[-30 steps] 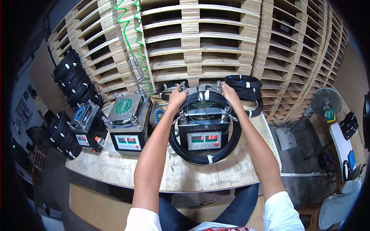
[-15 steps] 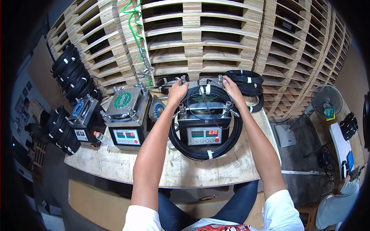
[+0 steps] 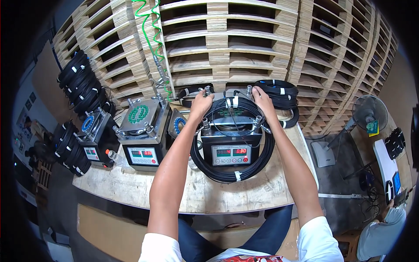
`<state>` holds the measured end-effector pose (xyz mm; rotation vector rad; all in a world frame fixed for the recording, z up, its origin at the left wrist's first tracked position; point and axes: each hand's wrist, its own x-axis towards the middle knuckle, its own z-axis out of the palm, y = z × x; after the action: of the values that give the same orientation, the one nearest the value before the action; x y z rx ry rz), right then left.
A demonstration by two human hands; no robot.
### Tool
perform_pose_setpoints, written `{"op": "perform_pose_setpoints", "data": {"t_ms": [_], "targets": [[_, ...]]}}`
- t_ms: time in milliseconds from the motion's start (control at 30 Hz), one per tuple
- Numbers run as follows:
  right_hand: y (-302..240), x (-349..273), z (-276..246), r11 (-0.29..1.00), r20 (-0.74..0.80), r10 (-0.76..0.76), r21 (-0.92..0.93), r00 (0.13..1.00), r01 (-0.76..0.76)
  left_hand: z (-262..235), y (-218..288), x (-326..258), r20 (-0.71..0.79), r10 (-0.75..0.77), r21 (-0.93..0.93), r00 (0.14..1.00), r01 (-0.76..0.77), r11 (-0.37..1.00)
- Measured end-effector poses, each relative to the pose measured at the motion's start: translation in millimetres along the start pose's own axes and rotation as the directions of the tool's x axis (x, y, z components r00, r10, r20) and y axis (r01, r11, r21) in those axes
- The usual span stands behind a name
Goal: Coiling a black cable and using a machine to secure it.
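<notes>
Both my hands are at the far corners of a metal press machine with a red digital display. My left hand is closed around the far-left metal knob. On the far-right metal knob, my right hand has its fingers closed, though they are partly hidden. A large coil of black cable, bound with white tape, hangs around the machine and leans on its front. Thin cable ends lie across the machine's top plate. The nearer knobs stand untouched.
To the left stand a second machine with green rings on top and a smaller one with a blue ring. A bottle lies near them. Cable coils are stacked behind my right hand. An air gun hangs from a green hose.
My hands and the cable coil stay nearly in place. The hanging air gun has swung slightly left and the green hose has stretched. At far right, another person's hand has shifted.
</notes>
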<state>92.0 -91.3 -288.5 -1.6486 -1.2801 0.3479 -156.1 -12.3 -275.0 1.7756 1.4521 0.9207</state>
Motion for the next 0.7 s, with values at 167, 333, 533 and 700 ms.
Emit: {"op": "perform_pose_setpoints", "data": {"t_ms": [167, 333, 533, 700], "targets": [[20.1, 9.5, 2.7, 0.993, -0.033, -0.116, 0.034, 0.993, 0.117, 4.3, 2.8, 5.0, 0.007, -0.027, 0.020, 1.000, 0.027, 0.999], [22.3, 7.7, 5.5, 0.987, -0.029, -0.145, 0.070, 0.989, 0.147, 1.4, 3.1, 1.1, -0.004, -0.025, 0.064, 1.000, 0.026, 0.998], [30.2, 11.5, -0.3, 0.992, 0.012, -0.028, 0.124, 1.000, 0.026, 5.5, 4.5, 1.3, 0.006, -0.019, 0.088, 1.000, 0.019, 0.996], [6.7, 8.0, -5.5, 0.873, 0.141, 0.235, 0.404, 0.962, -0.272, -3.6, -4.6, -0.1, -0.079, 0.046, 0.089, 0.996, -0.039, 0.995]]}}
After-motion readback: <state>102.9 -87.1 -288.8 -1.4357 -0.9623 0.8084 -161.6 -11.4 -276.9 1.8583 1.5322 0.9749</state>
